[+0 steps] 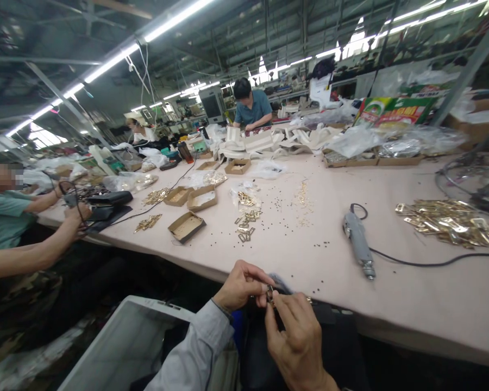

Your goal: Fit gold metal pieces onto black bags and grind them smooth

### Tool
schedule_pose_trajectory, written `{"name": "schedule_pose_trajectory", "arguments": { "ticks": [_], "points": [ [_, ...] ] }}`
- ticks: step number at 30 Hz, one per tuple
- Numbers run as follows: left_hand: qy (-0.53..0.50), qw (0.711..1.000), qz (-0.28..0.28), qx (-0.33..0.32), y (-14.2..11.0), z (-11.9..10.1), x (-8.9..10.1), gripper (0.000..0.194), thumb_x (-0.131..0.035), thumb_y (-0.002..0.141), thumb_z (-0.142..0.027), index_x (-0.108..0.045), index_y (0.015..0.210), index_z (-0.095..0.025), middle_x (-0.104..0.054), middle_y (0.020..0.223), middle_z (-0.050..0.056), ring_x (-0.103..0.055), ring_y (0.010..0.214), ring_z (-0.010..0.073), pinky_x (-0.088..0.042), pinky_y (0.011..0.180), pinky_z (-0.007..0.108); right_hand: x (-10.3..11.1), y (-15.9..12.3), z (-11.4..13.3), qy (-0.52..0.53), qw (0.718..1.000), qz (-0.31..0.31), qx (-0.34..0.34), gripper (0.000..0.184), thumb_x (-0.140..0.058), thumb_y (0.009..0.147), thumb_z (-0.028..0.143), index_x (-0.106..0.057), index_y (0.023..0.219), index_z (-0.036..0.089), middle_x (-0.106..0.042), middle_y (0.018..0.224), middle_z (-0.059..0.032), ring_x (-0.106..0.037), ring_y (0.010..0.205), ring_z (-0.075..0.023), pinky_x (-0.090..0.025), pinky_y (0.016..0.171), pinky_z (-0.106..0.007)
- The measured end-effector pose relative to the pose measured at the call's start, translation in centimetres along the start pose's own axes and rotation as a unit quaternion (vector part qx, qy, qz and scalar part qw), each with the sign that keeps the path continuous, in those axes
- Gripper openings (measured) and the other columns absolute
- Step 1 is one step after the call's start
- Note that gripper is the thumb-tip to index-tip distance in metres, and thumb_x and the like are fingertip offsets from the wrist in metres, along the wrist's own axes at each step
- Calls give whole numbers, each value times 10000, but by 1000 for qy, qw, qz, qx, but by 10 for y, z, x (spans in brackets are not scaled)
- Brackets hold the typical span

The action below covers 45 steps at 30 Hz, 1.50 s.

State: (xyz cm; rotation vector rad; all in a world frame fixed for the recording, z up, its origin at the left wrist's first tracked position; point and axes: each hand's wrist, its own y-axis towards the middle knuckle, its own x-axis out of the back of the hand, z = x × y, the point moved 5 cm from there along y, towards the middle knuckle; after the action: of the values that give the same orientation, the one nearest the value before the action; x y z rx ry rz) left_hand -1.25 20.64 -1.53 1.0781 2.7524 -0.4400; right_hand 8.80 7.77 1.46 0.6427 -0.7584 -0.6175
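Observation:
My left hand [241, 287] and my right hand [296, 332] meet at the table's front edge, both closed in a pinch. Between their fingertips is a small gold-coloured metal fitting [269, 294], partly covered by the fingers. Black leather-like material [336, 339] lies beneath and beside my right hand; its full shape is hidden. A grey electric screwdriver [357, 241] lies on the table to the right, away from both hands.
Gold metal pieces [448, 221] are heaped at the right. Several small cardboard boxes [186, 227] and loose gold frames [246, 220] sit left of centre, with tiny dark parts scattered around. A co-worker's arm [32, 255] reaches in at left. A black cord [427, 265] crosses the right side.

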Motion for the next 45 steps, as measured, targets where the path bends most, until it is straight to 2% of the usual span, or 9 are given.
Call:
{"name": "schedule_pose_trajectory", "arguments": {
  "ticks": [6, 9, 15, 21, 26, 34, 41, 43, 45],
  "points": [
    [7, 999, -49, -10, -3, -2, -2, 216, -809, 609, -168, -789, 779, -36, -683, 515, 95, -592, 376, 146, -477, 393, 210, -2, -3, 1, 3, 1000, 19, -18, 178, -585, 942, 86, -721, 1043, 139, -692, 844, -107, -626, 792, -238, -516, 748, -406],
    [17, 998, -56, -13, -6, -4, -4, 211, -783, 597, -155, -784, 771, -36, -674, 497, 89, -583, 369, 140, -456, 387, 200, 4, 4, -7, 67, 993, 70, -67, 178, -584, 940, 129, -752, 965, 182, -719, 841, -89, -643, 785, -232, -525, 734, -382],
    [61, 997, -37, -34, -10, -13, -11, 212, -780, 642, -177, -787, 812, -49, -673, 517, 65, -608, 402, 141, -491, 413, 203, 8, 20, -36, 200, 918, 201, -276, 174, -669, 859, 208, -839, 894, 217, -790, 853, -62, -735, 814, -248, -571, 784, -361],
    [111, 992, -34, -48, -15, -22, -17, 239, -815, 692, -247, -791, 830, -54, -674, 561, 58, -623, 434, 139, -499, 428, 201, 9, 26, -37, 243, 874, 250, -337, 181, -694, 833, 227, -850, 919, 197, -813, 870, -58, -756, 814, -253, -567, 743, -325],
    [108, 991, -58, -49, -20, -26, -25, 325, -858, 681, -324, -769, 829, -49, -678, 560, 71, -616, 444, 135, -487, 442, 202, 11, 28, -31, 239, 885, 234, -323, 206, -686, 835, 257, -834, 947, 170, -790, 782, -50, -729, 739, -241, -545, 667, -313],
    [58, 968, -245, -9, -51, -1, -43, 300, -807, 667, -344, -770, 758, -60, -610, 477, 34, -390, 348, 62, -227, 364, 192, 10, 18, -34, 283, 877, 196, -334, 263, -700, 856, 386, -782, 930, 147, -792, 870, -102, -744, 798, -262, -570, 722, -328],
    [118, 926, -355, -43, -67, -5, -59, 249, -720, 665, -337, -776, 653, -95, -543, 405, 15, -431, 389, 96, -284, 447, 217, 17, 21, -23, 221, 904, 236, -281, 226, -652, 881, 370, -766, 902, 175, -778, 840, -69, -730, 784, -242, -552, 723, -310],
    [129, 920, -367, -49, -69, -9, -62, 280, -715, 657, -377, -774, 652, -104, -522, 389, 5, -425, 382, 105, -286, 442, 223, 28, 34, -35, 179, 920, 251, -244, 229, -633, 886, 371, -764, 897, 184, -771, 829, -62, -719, 768, -234, -541, 709, -304],
    [134, 918, -369, -59, -70, -12, -64, 308, -703, 661, -410, -777, 672, -111, -503, 379, -8, -421, 381, 111, -293, 441, 224, 50, 57, -65, 73, 947, 210, -231, 268, -618, 890, 405, -757, 950, 183, -767, 870, -75, -712, 775, -235, -535, 732, -313]
  ]
}}
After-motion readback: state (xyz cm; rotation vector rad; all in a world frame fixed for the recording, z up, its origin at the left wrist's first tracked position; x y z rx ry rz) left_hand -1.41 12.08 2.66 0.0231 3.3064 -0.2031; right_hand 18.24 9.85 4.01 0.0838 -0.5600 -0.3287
